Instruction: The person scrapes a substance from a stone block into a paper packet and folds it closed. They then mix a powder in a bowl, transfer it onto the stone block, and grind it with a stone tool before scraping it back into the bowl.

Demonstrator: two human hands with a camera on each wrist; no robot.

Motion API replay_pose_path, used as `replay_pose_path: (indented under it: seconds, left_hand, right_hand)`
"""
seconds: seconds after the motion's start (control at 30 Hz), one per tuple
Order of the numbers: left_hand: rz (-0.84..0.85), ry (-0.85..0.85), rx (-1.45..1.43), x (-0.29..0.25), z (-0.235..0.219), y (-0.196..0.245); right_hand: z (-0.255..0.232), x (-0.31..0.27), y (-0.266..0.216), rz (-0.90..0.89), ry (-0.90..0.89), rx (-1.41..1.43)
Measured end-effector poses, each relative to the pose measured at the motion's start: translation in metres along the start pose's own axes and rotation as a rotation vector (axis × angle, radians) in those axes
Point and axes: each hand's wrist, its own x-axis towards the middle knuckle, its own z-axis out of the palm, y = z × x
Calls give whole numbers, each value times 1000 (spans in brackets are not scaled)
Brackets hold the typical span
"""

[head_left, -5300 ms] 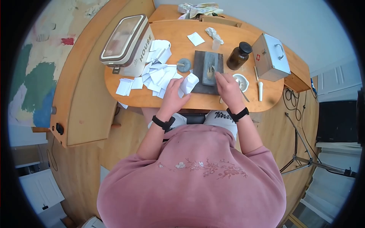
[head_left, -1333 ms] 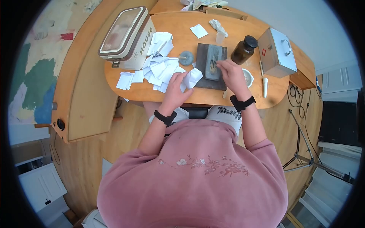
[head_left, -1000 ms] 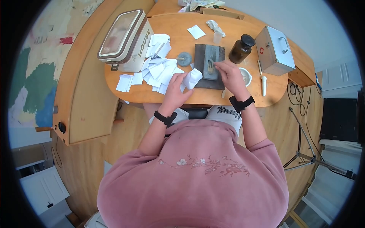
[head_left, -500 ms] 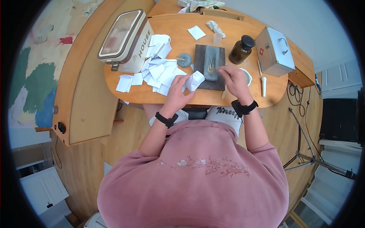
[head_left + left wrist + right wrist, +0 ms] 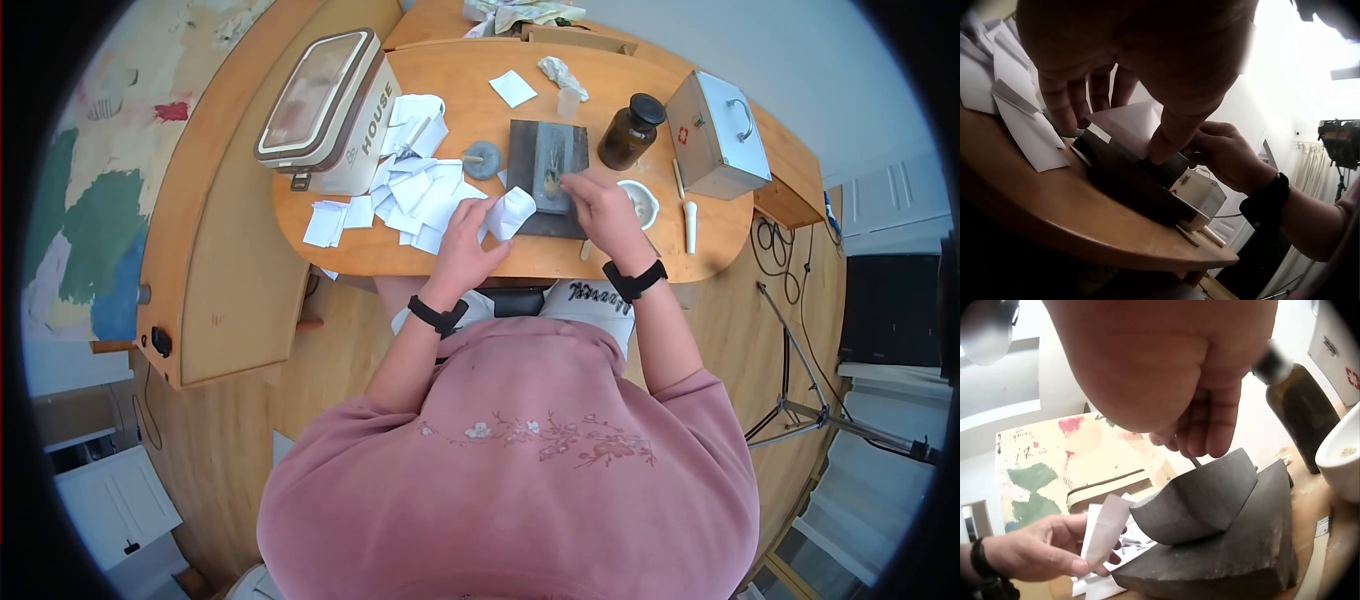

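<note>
My left hand (image 5: 462, 245) holds a folded white paper packet (image 5: 513, 212) between thumb and fingers, its mouth tilted toward a grey stone grinding trough (image 5: 1194, 503). This trough sits on a dark slab (image 5: 1210, 570), with brownish dry bits in its hollow. Over the trough's right side, my right hand (image 5: 605, 208) pinches a thin dark tool (image 5: 1195, 462). Only a short length of it shows in the right wrist view; the fingers hide the rest. Left of the slab lies a grey grinding wheel (image 5: 483, 160) with a wooden handle.
White papers (image 5: 425, 200) spread at the left beside a lidded box (image 5: 330, 120). Near my right hand stand a white mortar (image 5: 643, 205), a pestle (image 5: 690, 228), a brown bottle (image 5: 627, 138) and a metal case (image 5: 717, 135). A small cup (image 5: 568, 103) stands behind the slab.
Half a second ago my right hand was off to the trough's right; it has come back left over it. The left hand still holds the paper packet in nearly the same place.
</note>
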Motion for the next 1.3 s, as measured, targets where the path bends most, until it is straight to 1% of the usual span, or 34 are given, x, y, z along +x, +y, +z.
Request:
replay_pose_path:
  seconds: [0.07, 0.2, 0.27, 0.3, 0.37, 0.4, 0.47, 0.6, 0.67, 0.8, 0.9, 0.97, 1.0, 1.07, 1.2, 1.27, 1.3]
  left_hand:
    - [0, -4, -3, 0, -1, 2]
    - [20, -4, 0, -1, 0, -2]
    - [19, -4, 1, -1, 0, -2]
    - [17, -2, 4, -1, -1, -2]
    - [11, -9, 8, -1, -3, 2]
    - [1, -18, 10, -2, -4, 3]
    - [6, -13, 6, -4, -4, 0]
    - [-6, -13, 7, -6, -5, -3]
    - [-6, -9, 10, -6, -6, -3]
    - [9, 6, 19, -6, -7, -4]
    - [48, 27, 54, -5, -6, -10]
    - [54, 29, 61, -5, -5, -12]
    - [59, 32, 68, -5, -5, -12]
    - [53, 29, 65, -5, -4, -13]
    - [54, 24, 63, -4, -4, -13]
    - [35, 15, 46, -4, -4, -11]
    - [16, 7, 30, -4, -4, -10]
  right_hand:
    - [-4, -7, -12, 10, -101, -83]
    - [-7, -14, -25, 25, -89, -69]
    - [-1, -16, -26, 38, 3, -117]
    - [4, -20, -24, 37, 4, -117]
    - [18, -28, -21, -30, 78, -204]
    - [23, -32, -21, -31, 78, -203]
    - [33, -41, -23, -32, 151, -230]
    - [44, -52, -31, 37, 150, -240]
    - [49, -52, -34, 86, 191, -178]
    - [52, -48, -47, 113, 156, -110]
    - [59, -44, -56, 129, 201, -31]
    - [61, -43, -58, 196, 204, -4]
    - [62, -44, -58, 196, 204, -4]
    - [65, -44, -56, 342, 178, 85]
    - [72, -44, -57, 409, 215, 167]
    - [74, -44, -59, 470, 253, 313]
    - [74, -43, -60, 470, 252, 313]
